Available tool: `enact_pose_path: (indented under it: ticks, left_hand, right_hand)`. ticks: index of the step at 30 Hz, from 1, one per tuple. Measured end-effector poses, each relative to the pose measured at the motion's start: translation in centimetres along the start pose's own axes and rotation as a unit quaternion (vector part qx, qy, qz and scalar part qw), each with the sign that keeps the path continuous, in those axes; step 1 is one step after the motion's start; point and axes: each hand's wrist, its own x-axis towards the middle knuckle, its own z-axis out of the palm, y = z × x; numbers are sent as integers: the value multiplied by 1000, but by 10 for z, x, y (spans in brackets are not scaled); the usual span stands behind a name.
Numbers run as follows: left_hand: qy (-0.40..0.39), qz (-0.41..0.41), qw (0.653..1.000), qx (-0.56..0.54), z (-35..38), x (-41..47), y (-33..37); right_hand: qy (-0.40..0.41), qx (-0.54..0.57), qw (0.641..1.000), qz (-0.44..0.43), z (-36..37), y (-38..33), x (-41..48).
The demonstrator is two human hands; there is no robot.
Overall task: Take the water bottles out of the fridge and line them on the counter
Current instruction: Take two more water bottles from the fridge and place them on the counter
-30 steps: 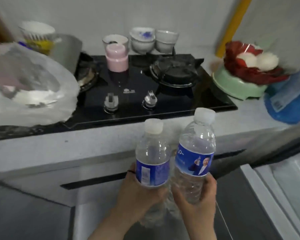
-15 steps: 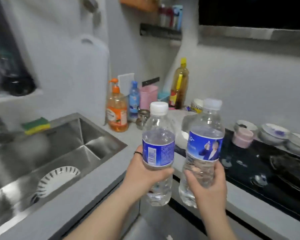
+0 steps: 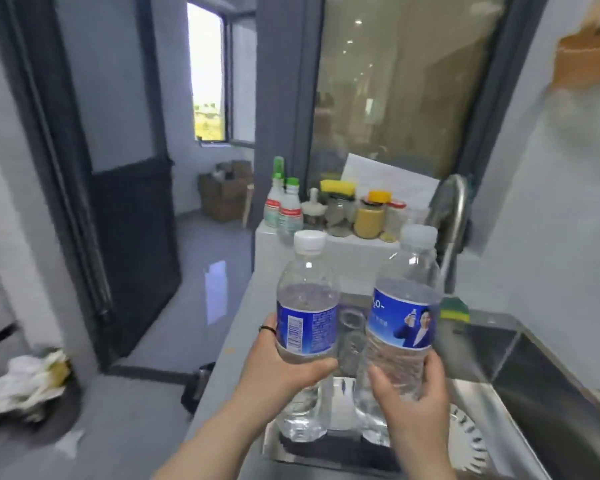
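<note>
Over the sink, beside the surface edge: left bottle gripped in the left hand, right bottle in the right hand, both upright, narrowly apart; open floor leftward.

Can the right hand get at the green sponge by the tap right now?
Probably not yet: the right hand grips a water bottle, so it has no free grip. The sponge sits just beyond that bottle at the sink edge, with nothing else visibly blocking it.
</note>
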Motion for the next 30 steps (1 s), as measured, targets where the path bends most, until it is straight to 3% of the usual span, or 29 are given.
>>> enact_pose_path:
  ticks: [9, 16, 23, 30]
  left_hand:
    - [253, -2, 967, 17, -192, 9, -17]
    - [452, -26, 891, 13, -309, -48, -42]
    - [543, -62, 837, 16, -431, -107, -55]
    - [577, -77, 812, 47, -603, -170, -47]
  right_hand:
    - [-274, 72, 959, 11, 220, -2, -9]
    - [-474, 87, 875, 46, 345, -3, -72]
    - [-545, 77, 833, 63, 454, -15, -158]
    - [-565, 109, 815, 64, 600, -60, -271]
